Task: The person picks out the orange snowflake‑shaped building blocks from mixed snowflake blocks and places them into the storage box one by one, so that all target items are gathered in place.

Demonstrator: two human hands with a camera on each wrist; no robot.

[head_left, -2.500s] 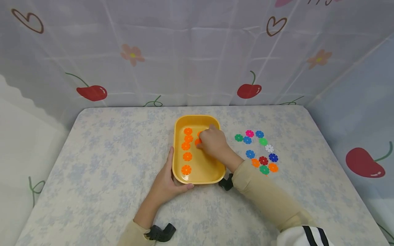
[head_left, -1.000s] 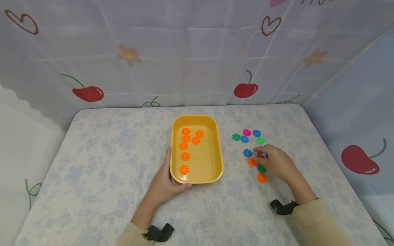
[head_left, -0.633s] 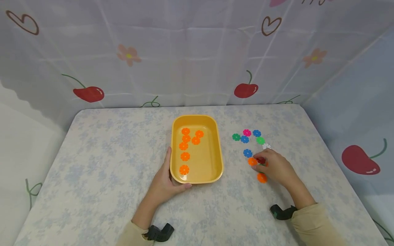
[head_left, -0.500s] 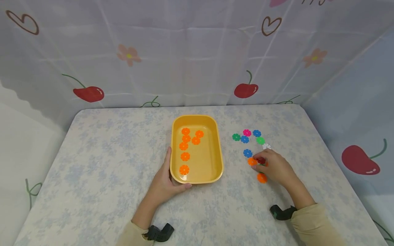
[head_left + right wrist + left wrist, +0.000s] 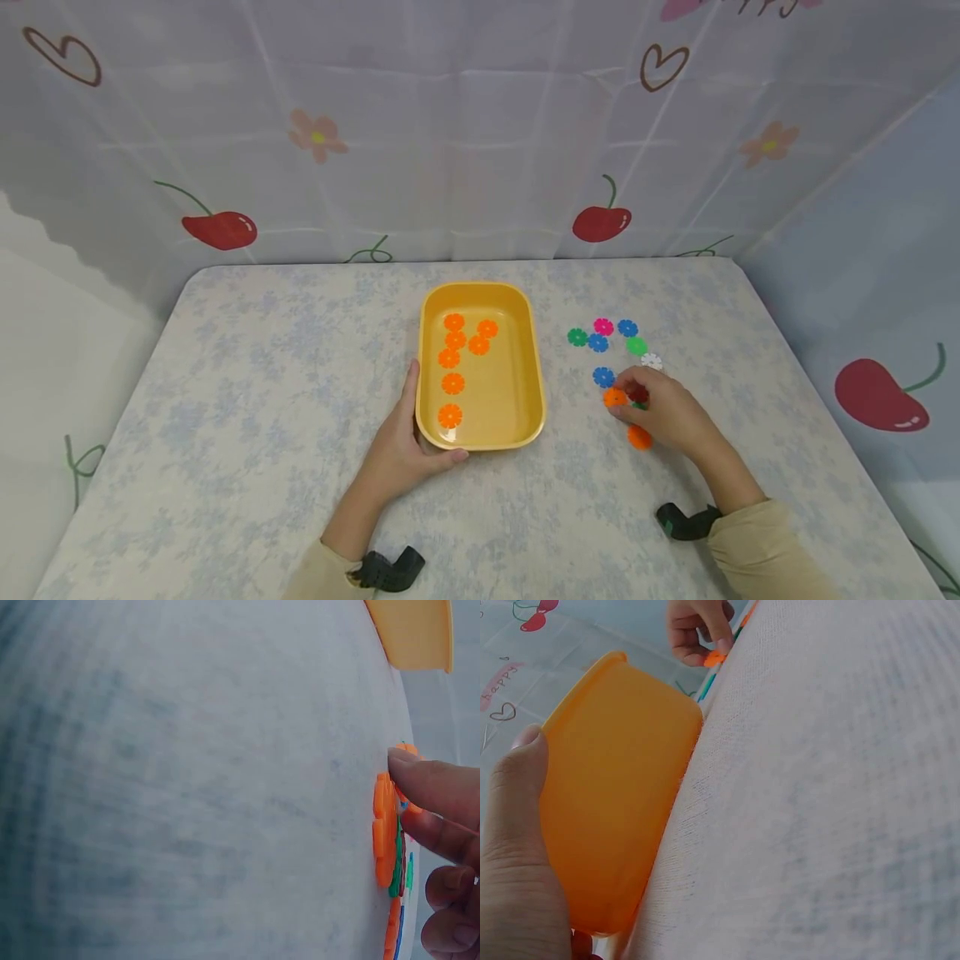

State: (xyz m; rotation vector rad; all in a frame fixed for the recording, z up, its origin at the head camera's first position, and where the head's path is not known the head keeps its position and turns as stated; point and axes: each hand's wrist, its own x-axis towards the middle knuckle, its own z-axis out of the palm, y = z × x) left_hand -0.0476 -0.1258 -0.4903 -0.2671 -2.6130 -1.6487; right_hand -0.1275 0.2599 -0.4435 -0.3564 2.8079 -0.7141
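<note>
The yellow tray (image 5: 528, 429) stands mid-table with several orange flower-shaped discs (image 5: 452, 383) lying in it. My left hand (image 5: 397, 454) holds its near left corner, thumb along the near side and fingers on the left wall; the left wrist view shows the thumb (image 5: 521, 787) against the tray's rim. Right of the tray, my right hand (image 5: 671, 412) pinches an orange flower-shaped disc (image 5: 615, 397) between thumb and index finger. Under that hand a dark red disc (image 5: 638, 393) and a green one are partly hidden. Another orange disc (image 5: 640, 437) lies just nearer, below the hand.
Several other discs lie around the right hand: blue (image 5: 603, 377), white (image 5: 652, 361), light green (image 5: 637, 346), pink (image 5: 603, 327) and dark green (image 5: 577, 337). A pale patterned cloth covers the table (image 5: 262, 375). A printed curtain (image 5: 480, 167) hangs behind it.
My right hand has left the tray's interior and moved right to the loose discs, then down onto the orange one. My left hand has stayed on the tray.
</note>
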